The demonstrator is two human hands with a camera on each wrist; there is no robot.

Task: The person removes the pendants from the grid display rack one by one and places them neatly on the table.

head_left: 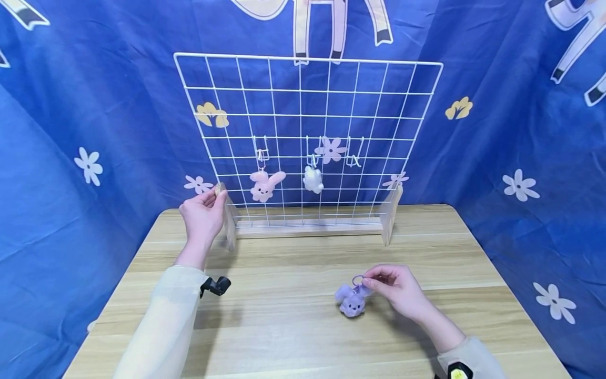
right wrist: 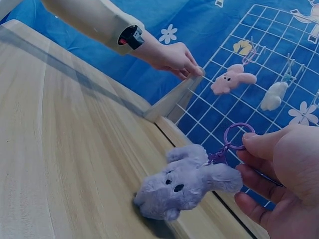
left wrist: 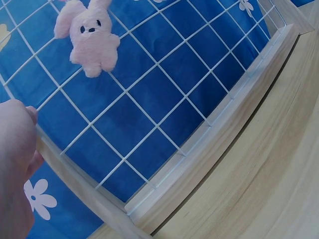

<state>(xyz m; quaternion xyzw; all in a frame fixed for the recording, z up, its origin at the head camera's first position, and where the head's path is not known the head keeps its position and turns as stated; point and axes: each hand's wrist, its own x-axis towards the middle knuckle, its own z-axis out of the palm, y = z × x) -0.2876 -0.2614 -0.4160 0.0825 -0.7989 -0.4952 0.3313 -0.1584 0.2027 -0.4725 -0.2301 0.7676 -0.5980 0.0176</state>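
Note:
My right hand (head_left: 395, 289) pinches the purple ring (right wrist: 226, 135) of a fluffy lilac bunny keychain (head_left: 352, 305) low over the front right of the table; whether the plush touches the wood cannot be told. At the far left, my left hand (head_left: 203, 213) pinches the top of the wooden side support (head_left: 230, 223) of a white wire grid rack (head_left: 307, 58). A pink bunny keychain (head_left: 263, 190) hangs from the rack's left hook, and a white plush keychain (head_left: 313, 180) from the middle one. The right hook (head_left: 352, 160) bears nothing.
The rack stands at the back of a light wooden table (head_left: 284, 316), its second wooden support (head_left: 390, 216) on the right. Blue patterned cloth (head_left: 511, 142) hangs behind and at both sides. A black wrist mount (head_left: 216, 286) sticks out from the left sleeve.

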